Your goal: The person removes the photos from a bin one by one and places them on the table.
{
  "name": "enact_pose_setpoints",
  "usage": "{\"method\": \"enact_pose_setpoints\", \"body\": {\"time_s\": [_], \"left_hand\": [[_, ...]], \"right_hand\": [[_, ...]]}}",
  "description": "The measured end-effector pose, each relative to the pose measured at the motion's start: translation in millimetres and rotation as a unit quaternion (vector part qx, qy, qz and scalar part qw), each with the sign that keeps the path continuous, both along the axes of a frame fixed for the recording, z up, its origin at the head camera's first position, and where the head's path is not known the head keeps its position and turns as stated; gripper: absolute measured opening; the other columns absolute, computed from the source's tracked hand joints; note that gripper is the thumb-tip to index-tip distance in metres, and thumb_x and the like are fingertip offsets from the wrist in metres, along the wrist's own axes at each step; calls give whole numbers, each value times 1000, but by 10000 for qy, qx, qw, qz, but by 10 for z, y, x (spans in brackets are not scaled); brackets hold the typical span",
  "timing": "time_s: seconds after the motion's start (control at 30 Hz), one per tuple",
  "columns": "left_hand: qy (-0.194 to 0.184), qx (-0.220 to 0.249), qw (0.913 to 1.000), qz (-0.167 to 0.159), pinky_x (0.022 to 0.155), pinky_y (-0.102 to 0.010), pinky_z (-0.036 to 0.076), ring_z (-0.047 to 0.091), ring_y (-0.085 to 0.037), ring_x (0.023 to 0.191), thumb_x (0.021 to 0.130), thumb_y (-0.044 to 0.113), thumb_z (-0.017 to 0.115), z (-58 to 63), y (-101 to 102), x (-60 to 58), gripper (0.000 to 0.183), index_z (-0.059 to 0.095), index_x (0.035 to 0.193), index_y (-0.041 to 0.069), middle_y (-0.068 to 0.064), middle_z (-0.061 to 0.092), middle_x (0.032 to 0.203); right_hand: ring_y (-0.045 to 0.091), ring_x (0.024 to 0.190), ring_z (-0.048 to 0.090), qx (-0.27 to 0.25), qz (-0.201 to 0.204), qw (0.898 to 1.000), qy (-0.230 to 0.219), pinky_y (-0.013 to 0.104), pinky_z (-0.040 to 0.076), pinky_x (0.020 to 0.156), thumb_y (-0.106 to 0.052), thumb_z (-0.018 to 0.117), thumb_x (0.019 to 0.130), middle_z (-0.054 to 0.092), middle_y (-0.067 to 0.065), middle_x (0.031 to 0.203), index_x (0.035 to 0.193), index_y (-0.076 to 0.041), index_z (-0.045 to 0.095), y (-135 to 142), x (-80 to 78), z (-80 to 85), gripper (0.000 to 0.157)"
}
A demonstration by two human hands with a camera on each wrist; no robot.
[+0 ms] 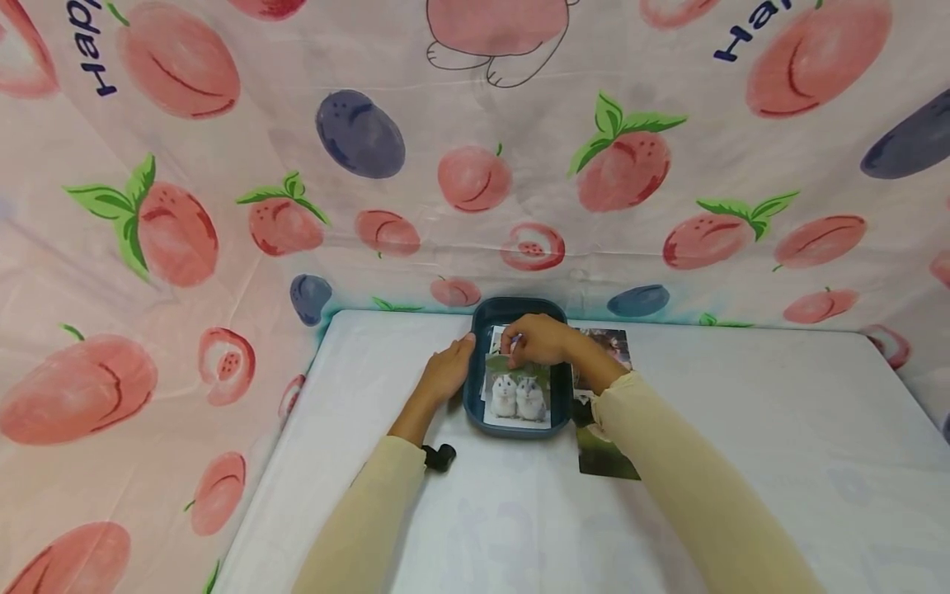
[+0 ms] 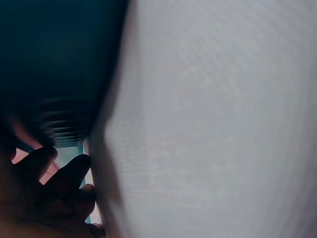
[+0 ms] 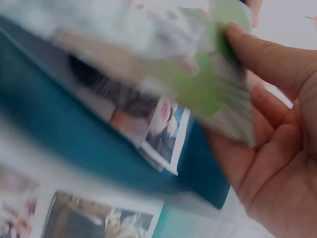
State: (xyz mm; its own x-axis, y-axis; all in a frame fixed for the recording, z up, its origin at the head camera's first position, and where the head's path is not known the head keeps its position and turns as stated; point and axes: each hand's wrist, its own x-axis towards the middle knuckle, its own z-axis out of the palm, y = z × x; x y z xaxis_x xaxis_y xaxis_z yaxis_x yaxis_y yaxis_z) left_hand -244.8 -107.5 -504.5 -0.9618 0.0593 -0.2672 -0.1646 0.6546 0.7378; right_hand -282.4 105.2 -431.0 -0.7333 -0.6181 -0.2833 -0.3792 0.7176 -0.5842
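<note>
My right hand (image 1: 542, 339) pinches the upper edge of a photo card (image 1: 517, 400) of two small white furry animals, over the dark blue tray (image 1: 517, 433). In the right wrist view, thumb and fingers hold the card (image 3: 208, 84) by its green end, raised at a slant. Other photo cards (image 3: 168, 134) lie beneath it inside the tray. On the tray's left side rests my left hand (image 1: 448, 370), thumb near the rim. The left wrist view shows its fingers (image 2: 69, 176) in shadow, loosely bent beside the tray's ribbed outer wall (image 2: 62, 121).
Right of the tray, more photo cards (image 1: 604, 458) lie on the white tabletop (image 1: 757, 429), partly under the right forearm. A fruit-patterned cloth (image 1: 475, 272) hangs behind the table and at its left. A small black device (image 1: 440, 458) sits at the left wrist.
</note>
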Motion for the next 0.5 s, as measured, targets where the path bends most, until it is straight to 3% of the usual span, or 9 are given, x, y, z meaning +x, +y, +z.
{"method": "enact_pose_setpoints", "body": {"time_s": [0.1,0.27,0.5], "left_hand": [[-31,-4,10000,31,129,-55,8,19,-36,158,105,66,17,0,1,-4,76,34,161,18,-13,31,167],[-65,25,9999,81,130,-55,7,19,-35,158,105,67,17,0,-4,1,76,34,161,18,-12,31,167],[-22,27,10000,-11,130,-53,8,20,-34,158,105,67,18,-5,-12,-1,77,33,161,17,-12,31,167]], "right_hand": [[12,88,69,13,19,10000,-26,30,57,72,-14,75,94,77,3,105,117,-19,75,58,41,19,24],[19,81,71,-56,-57,9997,-219,31,61,62,-7,72,95,68,15,126,135,-23,68,168,111,71,43],[23,87,64,-990,-807,9906,486,32,56,63,-14,72,96,67,14,118,131,-18,69,559,180,199,36]]}}
